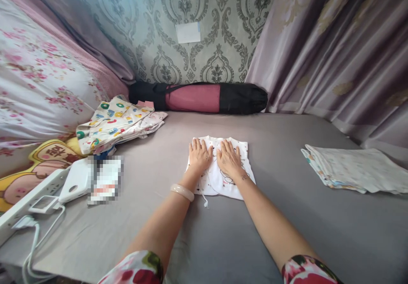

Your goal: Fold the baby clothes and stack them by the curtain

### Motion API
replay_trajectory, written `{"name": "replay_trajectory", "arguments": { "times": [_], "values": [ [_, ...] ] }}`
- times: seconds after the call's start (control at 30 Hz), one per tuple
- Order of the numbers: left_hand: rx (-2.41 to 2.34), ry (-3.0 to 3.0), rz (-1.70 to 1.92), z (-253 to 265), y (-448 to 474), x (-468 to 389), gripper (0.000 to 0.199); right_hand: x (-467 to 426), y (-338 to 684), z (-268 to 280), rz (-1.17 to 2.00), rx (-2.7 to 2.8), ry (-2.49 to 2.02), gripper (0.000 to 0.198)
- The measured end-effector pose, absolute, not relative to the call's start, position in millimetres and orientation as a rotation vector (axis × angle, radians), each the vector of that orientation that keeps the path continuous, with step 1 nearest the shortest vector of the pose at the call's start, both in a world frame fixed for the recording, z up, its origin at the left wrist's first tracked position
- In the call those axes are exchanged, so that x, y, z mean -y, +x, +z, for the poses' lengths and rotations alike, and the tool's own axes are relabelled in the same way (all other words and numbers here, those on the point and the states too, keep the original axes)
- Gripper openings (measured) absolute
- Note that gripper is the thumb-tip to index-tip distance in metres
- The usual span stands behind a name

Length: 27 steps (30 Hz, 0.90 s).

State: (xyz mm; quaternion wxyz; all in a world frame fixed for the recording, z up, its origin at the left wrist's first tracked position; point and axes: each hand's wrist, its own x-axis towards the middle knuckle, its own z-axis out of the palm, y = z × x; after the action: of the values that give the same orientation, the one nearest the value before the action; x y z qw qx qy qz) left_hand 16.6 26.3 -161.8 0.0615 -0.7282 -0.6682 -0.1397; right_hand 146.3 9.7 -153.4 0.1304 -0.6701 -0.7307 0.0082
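Note:
A small white garment (pixel 234 187) with a printed drawing and tiny dark spots lies flat on the grey sheet (pixel 274 228), straight ahead of me. A white tie string (pixel 205 201) hangs from its lower edge. Spread over its upper left part is my left hand (pixel 200 155), palm down, fingers stretched out. My right hand (pixel 228 160) rests flat on the upper middle and right, its fingers likewise extended. Both hands press on the cloth without gripping it, and they hide part of the print.
Folded clothes (pixel 116 122) are piled at the left, and a folded white cloth (pixel 357 167) lies at the right. A black and pink rolled bag (pixel 193 97) runs along the wall. Near left are a power strip (pixel 32 203), a white device (pixel 76 180) and cables (pixel 36 237).

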Motion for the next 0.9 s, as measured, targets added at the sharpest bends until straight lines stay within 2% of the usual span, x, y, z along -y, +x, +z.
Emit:
{"name": "replay_trajectory", "arguments": {
  "times": [0.3, 0.53, 0.73, 0.9],
  "values": [
    [2.059, -2.22, -0.445, -157, 16, -25, 0.063, -9, 147, -151, 0.059, 2.142, -1.944, 0.058],
    [1.995, -2.2, -0.511, -157, 16, -23, 0.065, -7, 154, -152, -0.142, 1.904, -2.03, 0.059],
    [2.137, -2.185, -0.363, -156, 19, -26, 0.07, -14, 159, -156, 0.03, 1.857, -2.212, 0.067],
    [2.145, -2.186, -0.353, -158, 18, -26, 0.071, -14, 159, -156, 0.034, 1.865, -2.235, 0.066]
  ]
}}
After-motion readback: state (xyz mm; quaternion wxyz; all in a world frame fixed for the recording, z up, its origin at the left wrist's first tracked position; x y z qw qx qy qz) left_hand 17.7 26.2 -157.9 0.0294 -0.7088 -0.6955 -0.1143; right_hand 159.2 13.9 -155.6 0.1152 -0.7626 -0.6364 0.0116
